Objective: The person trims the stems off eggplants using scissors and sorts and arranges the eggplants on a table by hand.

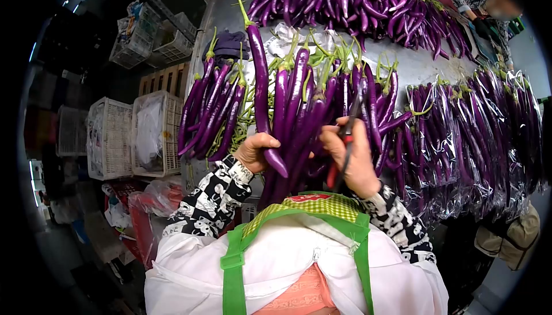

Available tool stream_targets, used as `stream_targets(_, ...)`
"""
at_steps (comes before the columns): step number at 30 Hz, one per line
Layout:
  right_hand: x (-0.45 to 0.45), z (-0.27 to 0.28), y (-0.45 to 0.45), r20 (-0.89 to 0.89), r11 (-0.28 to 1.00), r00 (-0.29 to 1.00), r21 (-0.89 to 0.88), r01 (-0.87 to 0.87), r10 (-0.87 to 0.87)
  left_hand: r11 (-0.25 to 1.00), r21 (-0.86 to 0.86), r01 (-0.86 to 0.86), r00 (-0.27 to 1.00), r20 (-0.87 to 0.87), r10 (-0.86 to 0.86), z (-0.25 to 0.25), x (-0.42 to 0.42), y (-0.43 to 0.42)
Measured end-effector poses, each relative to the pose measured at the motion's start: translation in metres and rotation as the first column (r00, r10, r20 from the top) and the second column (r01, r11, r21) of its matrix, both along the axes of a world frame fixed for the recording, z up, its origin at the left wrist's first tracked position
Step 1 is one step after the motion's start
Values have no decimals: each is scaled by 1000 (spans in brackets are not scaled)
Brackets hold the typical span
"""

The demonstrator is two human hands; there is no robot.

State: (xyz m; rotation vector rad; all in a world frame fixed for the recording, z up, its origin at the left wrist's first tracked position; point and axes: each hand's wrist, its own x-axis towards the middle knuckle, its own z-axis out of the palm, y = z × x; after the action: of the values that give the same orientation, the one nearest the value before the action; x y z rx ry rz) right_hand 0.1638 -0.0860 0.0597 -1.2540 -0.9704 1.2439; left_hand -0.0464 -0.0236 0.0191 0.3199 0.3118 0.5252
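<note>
The left hand (pixel 257 151), just left of centre, grasps an eggplant (pixel 260 79) near its lower tip; its long axis runs upward, stem (pixel 242 7) at upper left. The right hand (pixel 356 159), right of centre, grips scissors (pixel 348 138), farther from that stem.

White plastic crates (pixel 110 138), wooden pallet (pixel 163 79)

We've got black-and-white checked, figure-print sleeves (pixel 202 199), white zip top (pixel 192 266), coral lace layer (pixel 299 292), green apron straps (pixel 233 283), green gingham bib (pixel 330 205), red patch (pixel 307 198).
</note>
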Motion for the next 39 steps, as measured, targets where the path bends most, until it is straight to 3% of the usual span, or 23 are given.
stream_targets(1,-8,-8,6,-48,998,999,-64,-13,10,997,54,-51,997,-55,54,0,1,-4)
stream_targets(2,-13,-10,8,17,996,1000,-90,3,-2,997,53,-54,997,-59,57,-2,-4,-7)
stream_targets(4,-20,-13,9,-57,994,998,-102,35,-41,994,-11,-107,990,-89,106,2,-9,-13)
stream_targets(5,-22,-19,10,-58,993,997,-109,34,-40,998,-13,-64,998,8,64,6,-12,-16)
stream_targets(7,-24,-27,14,114,1000,993,11,27,-28,996,72,-46,997,-56,50,3,-18,-21)
stream_targets(8,-23,-28,13,114,1000,993,8,28,-28,992,128,-20,998,-53,27,5,-19,-23)
stream_targets(10,-22,-20,12,48,992,999,-123,32,-27,978,206,47,996,-81,-31,7,-21,-21)
stream_targets(12,-18,-19,13,-184,980,982,-199,11,-48,953,283,111,990,-114,-82,9,-22,-19)
stream_targets(14,-22,-15,14,-257,981,956,-168,97,-139,952,245,184,975,-170,-144,9,-22,-21)
stream_targets(15,-16,-22,18,-189,986,975,-138,91,-116,954,244,175,976,-170,-135,10,-15,-20)
stream_targets(16,-14,-36,23,-114,996,991,-50,68,-74,939,318,128,977,-202,-64,13,-5,-18)
stream_targets(17,-13,-46,21,-161,998,985,1,63,-62,917,389,87,973,-229,5,15,2,-18)
stream_targets(20,-20,-47,23,-156,993,983,60,103,-92,937,343,70,930,-362,63,4,7,-21)
stream_targets(22,-16,-53,25,-145,997,986,-33,75,-79,942,330,62,931,-359,64,12,9,-18)
stream_targets(24,-16,-56,27,-266,994,958,-52,95,-106,964,265,-1,903,-415,115,16,8,-15)
stream_targets(26,-12,-47,24,-337,986,934,-153,73,-121,962,272,-24,890,-432,145,9,4,-13)
stream_targets(30,-4,-49,20,-347,984,931,-169,54,-110,939,339,-59,856,-467,223,16,2,-8)
stream_targets(32,-3,-49,14,-162,996,985,-67,53,-64,951,307,-39,862,-470,187,22,-2,-6)
stream_targets(34,-3,-42,8,-149,998,988,-44,41,-47,952,301,-55,866,-460,195,27,-9,-6)
stream_targets(37,8,-36,6,-60,1000,998,12,0,1,993,52,-104,959,-258,114,26,-33,-2)
stream_targets(39,15,-30,7,6,998,1000,52,-29,29,993,75,-87,960,-259,104,29,-50,-1)
